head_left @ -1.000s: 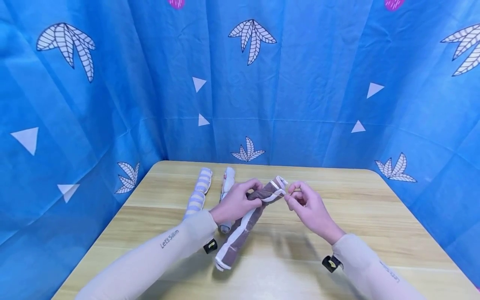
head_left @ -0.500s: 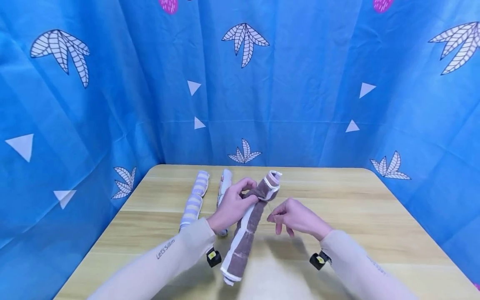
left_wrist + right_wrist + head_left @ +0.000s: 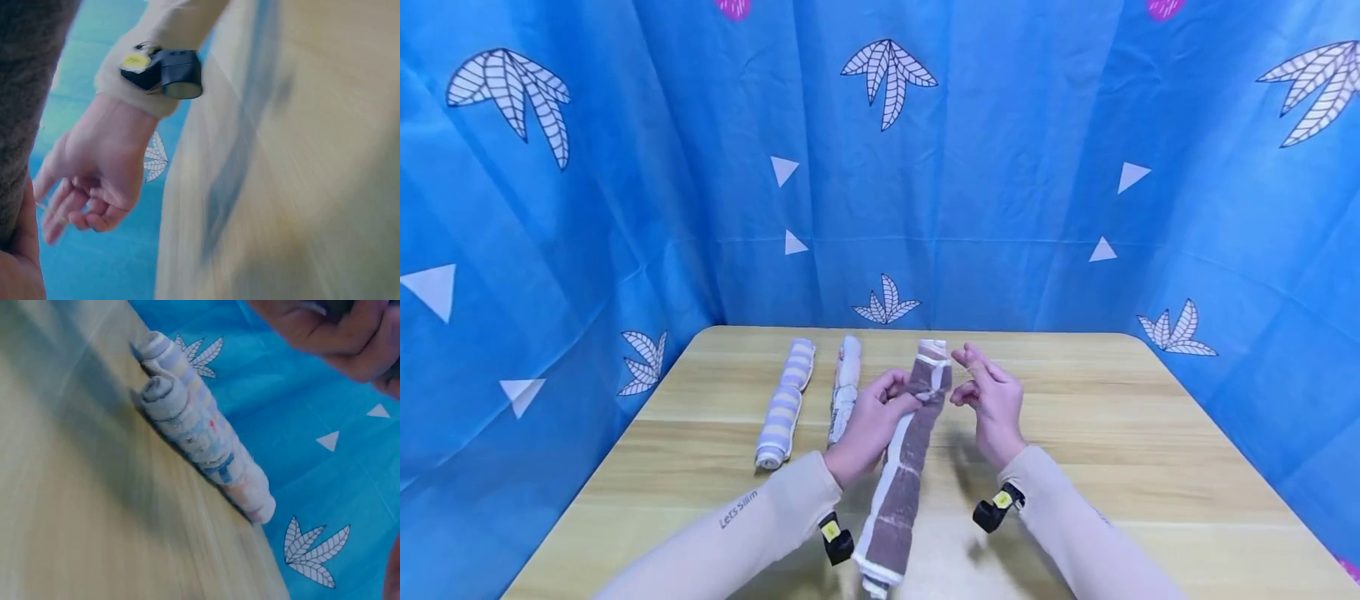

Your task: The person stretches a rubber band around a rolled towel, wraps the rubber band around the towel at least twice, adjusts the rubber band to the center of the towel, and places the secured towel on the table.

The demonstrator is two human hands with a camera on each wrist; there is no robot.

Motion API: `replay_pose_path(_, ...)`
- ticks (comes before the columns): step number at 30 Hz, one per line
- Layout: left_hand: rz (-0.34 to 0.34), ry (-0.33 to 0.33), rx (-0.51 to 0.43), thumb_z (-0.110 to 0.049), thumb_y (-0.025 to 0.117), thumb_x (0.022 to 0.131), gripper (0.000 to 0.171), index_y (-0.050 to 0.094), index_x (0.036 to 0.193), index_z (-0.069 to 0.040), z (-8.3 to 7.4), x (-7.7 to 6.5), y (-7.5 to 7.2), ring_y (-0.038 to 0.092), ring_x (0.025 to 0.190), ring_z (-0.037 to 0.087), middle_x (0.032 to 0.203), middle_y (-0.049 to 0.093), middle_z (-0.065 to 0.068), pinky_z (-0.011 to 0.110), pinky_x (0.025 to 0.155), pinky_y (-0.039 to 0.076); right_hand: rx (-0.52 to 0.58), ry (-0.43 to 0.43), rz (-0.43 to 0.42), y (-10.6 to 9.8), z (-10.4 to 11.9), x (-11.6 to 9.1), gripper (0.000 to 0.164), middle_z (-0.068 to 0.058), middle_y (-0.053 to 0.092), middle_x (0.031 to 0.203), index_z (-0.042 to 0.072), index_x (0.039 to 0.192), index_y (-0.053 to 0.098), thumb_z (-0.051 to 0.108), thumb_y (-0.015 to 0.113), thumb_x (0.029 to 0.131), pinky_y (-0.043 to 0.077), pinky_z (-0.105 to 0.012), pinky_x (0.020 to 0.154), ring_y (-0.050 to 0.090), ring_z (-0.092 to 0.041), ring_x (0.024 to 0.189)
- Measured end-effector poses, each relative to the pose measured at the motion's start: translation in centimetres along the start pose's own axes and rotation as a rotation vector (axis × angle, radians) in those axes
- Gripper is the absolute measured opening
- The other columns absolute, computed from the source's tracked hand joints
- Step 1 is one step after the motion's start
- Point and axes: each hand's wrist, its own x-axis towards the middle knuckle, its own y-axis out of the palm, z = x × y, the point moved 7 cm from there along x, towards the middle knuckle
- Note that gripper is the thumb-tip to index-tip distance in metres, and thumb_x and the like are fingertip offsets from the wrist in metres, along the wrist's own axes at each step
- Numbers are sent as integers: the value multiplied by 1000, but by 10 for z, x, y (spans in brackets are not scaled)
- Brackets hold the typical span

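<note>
My left hand (image 3: 871, 423) grips a brown-and-white striped rolled towel (image 3: 898, 492) around its upper middle, thumb across the front. The roll is held raised and slanted, its lower end toward me. Just right of its top end is my right hand (image 3: 997, 408), fingers bent. In the left wrist view, a thin yellowish rubber band (image 3: 52, 212) runs from beside the towel to the right hand's curled fingers. Most of the band is hidden behind the towel and fingers.
Left of the hands, a purple-and-cream striped rolled towel (image 3: 786, 407) and a pale printed rolled towel (image 3: 846, 385) lie side by side on the wooden table (image 3: 1120, 450). A blue patterned curtain (image 3: 1015, 167) surrounds the table's back and sides.
My right hand has dropped below the towel's top, then risen again beside it, turning fingers upward. The towel's upper end has swung left, making the roll steeper. The left hand keeps its grip.
</note>
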Motion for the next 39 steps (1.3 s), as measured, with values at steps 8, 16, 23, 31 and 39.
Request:
replay_pose_path(8,-1,-40,34,-9,62,87,23,65,110,-8,1,9,-10,62,85,14,97,65,1,30,76,54,-207,-125,343,15,22,-18,49,-15,60,139,-3,144,49,13,63,99,58,-27,78,73,-11,78)
replay_pose_path(16,180,80,507,-19,65,89,15,68,102,-23,-21,13,-1,65,85,13,101,70,-7,33,77,54,-456,-240,479,25,50,-25,60,-4,59,144,17,147,52,9,73,91,55,-24,90,68,-11,111)
replay_pose_path(23,322,144,800,-19,67,90,11,65,99,-26,-37,4,4,53,69,11,80,59,-6,26,57,41,-615,-289,616,43,53,-35,59,1,69,129,25,140,60,19,81,86,57,-27,74,69,-18,96)
replay_pose_path(31,373,239,995,-18,69,90,10,62,94,-23,-45,-2,7,50,60,6,74,57,-7,23,51,38,-727,-304,591,45,50,-36,21,4,76,90,25,102,79,28,85,82,52,-26,60,65,-15,73)
replay_pose_path(39,374,271,1014,-16,69,86,14,62,95,-23,-40,-2,3,50,62,6,75,58,-9,22,52,39,-810,-317,621,46,47,-35,8,3,56,65,24,88,76,27,83,84,35,-22,48,43,-8,55)
